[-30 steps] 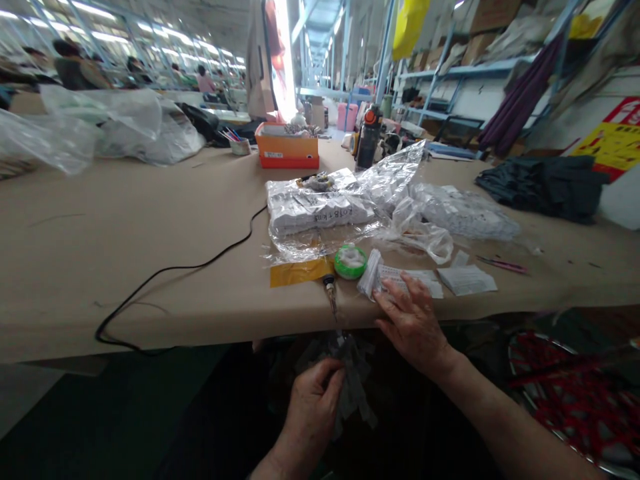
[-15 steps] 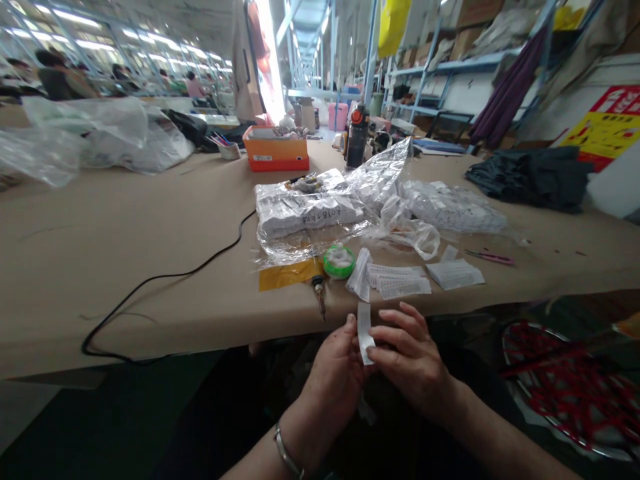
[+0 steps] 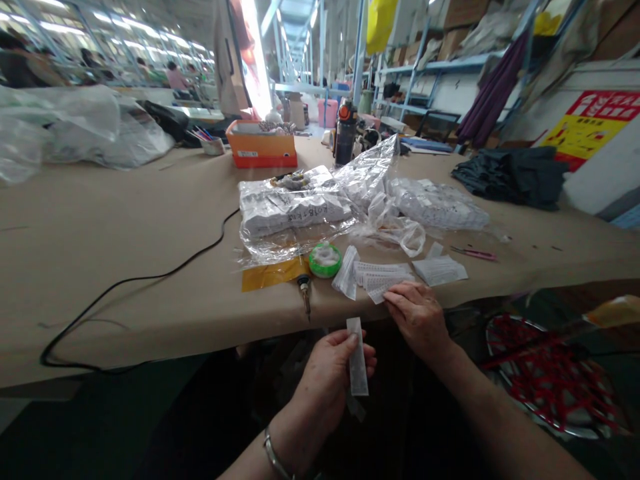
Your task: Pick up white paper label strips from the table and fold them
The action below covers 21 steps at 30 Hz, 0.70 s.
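Note:
My left hand (image 3: pixel 333 367) is closed on a white strip (image 3: pixel 358 367), its thumb pressed over the strip, in front of the table edge. My right hand (image 3: pixel 420 320) has its fingers pinched together at the near edge of the middle stack of printed labels (image 3: pixel 383 275). Left of that stack lies a fanned bundle of white strips (image 3: pixel 346 272), and right of it another label stack (image 3: pixel 440 269). A green round tub (image 3: pixel 325 260) with white stuff inside stands beside a soldering-iron-like tool (image 3: pixel 305 293), whose tip points to the table edge.
Plastic-wrapped white packs (image 3: pixel 300 213) lie on the brown table (image 3: pixel 125 233). Behind them are an orange box (image 3: pixel 263 152) and a dark bottle (image 3: pixel 345 137). A black cable (image 3: pixel 165 275) curves at left. Pink tweezers (image 3: pixel 475 253) and dark cloth (image 3: pixel 510 177) lie right; a basket of red pieces (image 3: pixel 550 380) sits below.
My right hand has left the strip and moved up to the middle label stack. My left hand keeps the strip, now lower. The whole view has shifted slightly.

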Each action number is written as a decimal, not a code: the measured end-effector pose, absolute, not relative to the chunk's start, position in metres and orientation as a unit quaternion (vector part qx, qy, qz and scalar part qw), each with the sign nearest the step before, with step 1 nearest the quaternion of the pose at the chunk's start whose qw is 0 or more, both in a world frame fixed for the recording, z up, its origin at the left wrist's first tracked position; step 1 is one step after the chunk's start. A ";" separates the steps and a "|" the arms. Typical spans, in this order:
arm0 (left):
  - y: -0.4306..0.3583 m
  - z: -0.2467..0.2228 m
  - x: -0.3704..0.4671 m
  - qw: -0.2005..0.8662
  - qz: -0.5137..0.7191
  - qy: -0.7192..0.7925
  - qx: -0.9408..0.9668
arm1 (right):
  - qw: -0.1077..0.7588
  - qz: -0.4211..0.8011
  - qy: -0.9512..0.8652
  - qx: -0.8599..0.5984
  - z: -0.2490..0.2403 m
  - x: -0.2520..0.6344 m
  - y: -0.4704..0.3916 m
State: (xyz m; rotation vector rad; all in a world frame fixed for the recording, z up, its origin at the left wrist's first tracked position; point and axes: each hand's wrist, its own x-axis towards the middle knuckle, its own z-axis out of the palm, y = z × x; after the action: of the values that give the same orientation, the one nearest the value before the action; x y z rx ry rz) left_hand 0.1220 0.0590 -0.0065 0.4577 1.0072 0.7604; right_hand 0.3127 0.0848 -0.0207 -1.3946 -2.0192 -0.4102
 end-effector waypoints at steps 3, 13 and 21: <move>0.060 -0.003 0.123 0.790 0.333 0.467 0.216 | 0.381 -0.142 -0.758 -0.509 -0.020 0.313 0.084; 0.061 0.006 0.121 0.864 0.345 0.326 0.165 | 0.375 0.021 -0.871 -0.317 -0.006 0.283 0.047; 0.058 -0.001 0.122 0.869 0.324 0.333 0.172 | 0.345 0.037 -0.889 -0.300 -0.013 0.283 0.039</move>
State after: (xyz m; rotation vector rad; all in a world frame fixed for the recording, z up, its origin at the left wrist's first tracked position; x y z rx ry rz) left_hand 0.1216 0.0582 -0.0011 0.3597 0.6967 0.6783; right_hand 0.2829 0.0385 -0.0126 -0.7780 -2.3086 0.0958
